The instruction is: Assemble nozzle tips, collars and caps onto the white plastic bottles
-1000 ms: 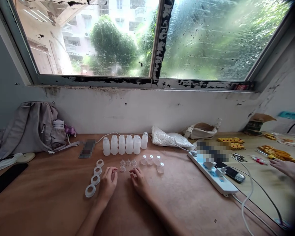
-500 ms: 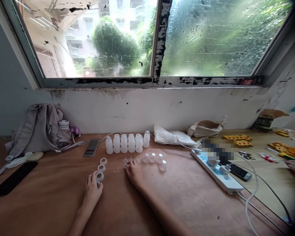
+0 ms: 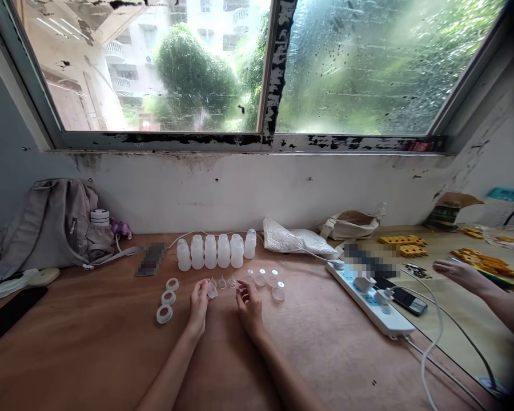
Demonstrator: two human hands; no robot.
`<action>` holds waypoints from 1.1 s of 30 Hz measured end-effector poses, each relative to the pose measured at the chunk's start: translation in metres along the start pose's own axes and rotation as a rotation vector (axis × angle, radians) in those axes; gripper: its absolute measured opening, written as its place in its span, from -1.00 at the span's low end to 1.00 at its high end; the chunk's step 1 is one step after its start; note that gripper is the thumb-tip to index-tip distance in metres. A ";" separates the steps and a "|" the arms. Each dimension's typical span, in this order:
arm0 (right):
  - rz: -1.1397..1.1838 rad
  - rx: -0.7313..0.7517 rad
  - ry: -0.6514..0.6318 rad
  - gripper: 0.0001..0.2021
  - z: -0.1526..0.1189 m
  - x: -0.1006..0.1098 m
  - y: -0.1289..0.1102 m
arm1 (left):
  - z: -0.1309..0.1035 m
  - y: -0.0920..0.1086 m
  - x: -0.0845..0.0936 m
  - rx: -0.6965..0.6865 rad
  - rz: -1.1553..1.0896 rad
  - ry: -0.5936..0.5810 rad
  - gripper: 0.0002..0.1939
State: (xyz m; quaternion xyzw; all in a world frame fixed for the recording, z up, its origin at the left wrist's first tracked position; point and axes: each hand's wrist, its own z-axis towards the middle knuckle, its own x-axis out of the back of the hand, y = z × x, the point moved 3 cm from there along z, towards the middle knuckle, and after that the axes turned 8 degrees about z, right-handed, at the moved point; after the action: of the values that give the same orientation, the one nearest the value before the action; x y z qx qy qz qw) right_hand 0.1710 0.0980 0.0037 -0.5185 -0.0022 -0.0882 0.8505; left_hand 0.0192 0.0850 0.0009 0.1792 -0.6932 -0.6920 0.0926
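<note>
My left hand (image 3: 199, 305) is closed on a small translucent cup-shaped piece (image 3: 212, 292), raised a little above the table. To its right my right hand (image 3: 250, 308) pinches a small translucent piece (image 3: 240, 287), mostly covered by the fingertips. Just beyond the hands stand small clear nipple-shaped pieces (image 3: 221, 282) in a row. White open rings (image 3: 164, 313) form a line to the left of my left hand. Past my right hand lie several clear round cups (image 3: 278, 294), with small white discs (image 3: 281, 284) by them. Several frosted white bottles (image 3: 211, 252) stand upright behind.
A grey backpack (image 3: 55, 225) sits at the far left, near a black flat strip (image 3: 12, 317). A silvery packet (image 3: 295, 240) lies by the wall. On the right are a power strip (image 3: 368, 299) with cables, a phone (image 3: 411, 302), yellow parts (image 3: 482, 262) and another person's hand (image 3: 460, 271).
My left hand has moved right from beside the rings and now holds the cup-shaped piece up. My right hand has drawn right from the nipple-shaped pieces. The other person's hand reaches farther in.
</note>
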 end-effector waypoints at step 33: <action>0.926 -0.774 -0.241 -0.63 -0.006 -0.016 0.004 | -0.012 -0.011 -0.014 -0.012 -0.060 -0.175 -0.47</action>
State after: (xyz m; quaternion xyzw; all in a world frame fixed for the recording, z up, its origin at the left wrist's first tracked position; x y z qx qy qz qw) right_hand 0.1550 0.0974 -0.0043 -0.7429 0.1593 0.3554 0.5444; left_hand 0.0380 0.0792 -0.0081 0.1380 -0.6889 -0.7115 0.0119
